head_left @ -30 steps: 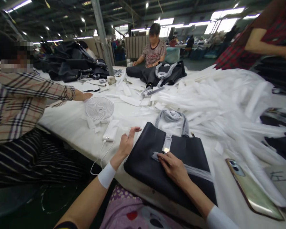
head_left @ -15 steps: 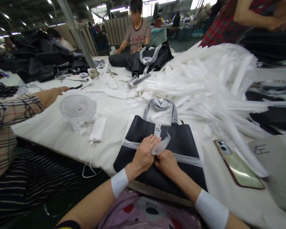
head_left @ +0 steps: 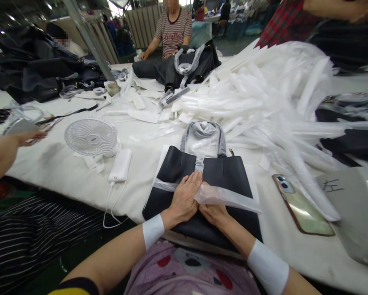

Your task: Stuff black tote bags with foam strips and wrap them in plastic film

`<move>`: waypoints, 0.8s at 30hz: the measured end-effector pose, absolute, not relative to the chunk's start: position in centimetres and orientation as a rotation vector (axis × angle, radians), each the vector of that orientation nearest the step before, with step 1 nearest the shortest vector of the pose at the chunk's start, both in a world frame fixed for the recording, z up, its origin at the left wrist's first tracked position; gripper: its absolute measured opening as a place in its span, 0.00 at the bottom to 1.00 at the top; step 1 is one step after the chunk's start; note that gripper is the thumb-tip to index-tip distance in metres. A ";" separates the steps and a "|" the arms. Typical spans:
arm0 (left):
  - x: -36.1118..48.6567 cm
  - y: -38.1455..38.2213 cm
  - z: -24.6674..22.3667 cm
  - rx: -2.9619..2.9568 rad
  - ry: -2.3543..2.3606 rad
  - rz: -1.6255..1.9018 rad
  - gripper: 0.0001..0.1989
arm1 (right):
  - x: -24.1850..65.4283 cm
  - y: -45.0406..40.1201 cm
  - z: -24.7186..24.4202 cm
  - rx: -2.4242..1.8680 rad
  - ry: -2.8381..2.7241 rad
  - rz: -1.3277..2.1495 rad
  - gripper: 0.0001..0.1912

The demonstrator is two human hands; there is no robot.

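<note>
A black handbag [head_left: 223, 174] lies flat on the white-covered table, its handles [head_left: 222, 141] wrapped in clear film. White film also covers the strap at its top middle. My left hand [head_left: 185, 198] rests on the bag's middle, fingers close together and fingertips at the strap, with the thumb side closed on a white plastic strip [head_left: 227, 197]. My right hand [head_left: 213, 211] is curled against it, closed at the same strip, whose loose end passes over this hand to the right. The strip's left part crosses the bag. The right fingertips are hidden.
A white fan [head_left: 92, 137] and a white power bank [head_left: 121, 164] with a cable stand left. A phone [head_left: 303, 205] lies right. Behind the bag is a large heap of white strips [head_left: 264, 94]. Other people work around the table near more black bags [head_left: 159, 76].
The strip's loose end, which stuck up between my hands, now lies rightward across my right hand. My hands stay at the bag's middle. A co-worker's arm at left has drawn back.
</note>
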State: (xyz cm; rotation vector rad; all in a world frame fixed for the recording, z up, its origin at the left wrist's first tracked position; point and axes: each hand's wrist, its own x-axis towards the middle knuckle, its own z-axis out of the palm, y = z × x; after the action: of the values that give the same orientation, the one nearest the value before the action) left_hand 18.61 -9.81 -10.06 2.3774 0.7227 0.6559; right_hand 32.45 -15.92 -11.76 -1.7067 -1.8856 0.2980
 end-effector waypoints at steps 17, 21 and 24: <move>19.0 -10.5 -9.7 2.790 0.814 0.466 0.34 | 36.3 -21.9 -1.7 -1.665 -0.922 0.833 0.23; 19.0 -10.7 -9.5 2.791 0.820 0.465 0.33 | 37.0 -23.1 0.4 -1.546 -0.577 1.033 0.37; 19.0 -10.8 -9.4 2.795 0.823 0.468 0.32 | 36.4 -22.5 0.9 -1.721 -0.618 0.954 0.39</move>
State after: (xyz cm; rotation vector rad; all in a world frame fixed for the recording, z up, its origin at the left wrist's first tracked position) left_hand 18.99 -10.83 -9.35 2.7951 0.8230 0.4676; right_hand 36.36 -22.51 0.90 -1.7209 -0.6180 0.9537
